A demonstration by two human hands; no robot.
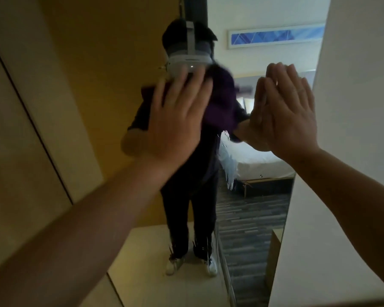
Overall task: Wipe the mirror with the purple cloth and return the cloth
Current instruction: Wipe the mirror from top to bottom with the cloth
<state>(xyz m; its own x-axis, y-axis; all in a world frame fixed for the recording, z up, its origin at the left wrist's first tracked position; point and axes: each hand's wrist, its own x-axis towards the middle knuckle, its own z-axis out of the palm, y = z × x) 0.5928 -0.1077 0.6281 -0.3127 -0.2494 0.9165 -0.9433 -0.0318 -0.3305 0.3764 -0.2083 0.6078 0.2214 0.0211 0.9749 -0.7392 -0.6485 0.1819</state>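
Observation:
A tall wall mirror (253,218) fills the middle of the view and reflects a person in dark clothes with a head-worn camera. My left hand (177,116) lies flat with fingers spread and presses the purple cloth (222,103) against the glass at head height. The cloth bunches out to the right of the hand, and part of it is hidden under the palm. My right hand (290,116) rests flat and bare on the glass near the mirror's right edge, fingertips meeting their own reflection.
A white wall (353,107) juts out along the mirror's right edge. Beige wall panels (20,129) with a dark seam stand on the left. A streaky smear (228,167) shows on the glass below the cloth. The reflection shows a bed and striped carpet.

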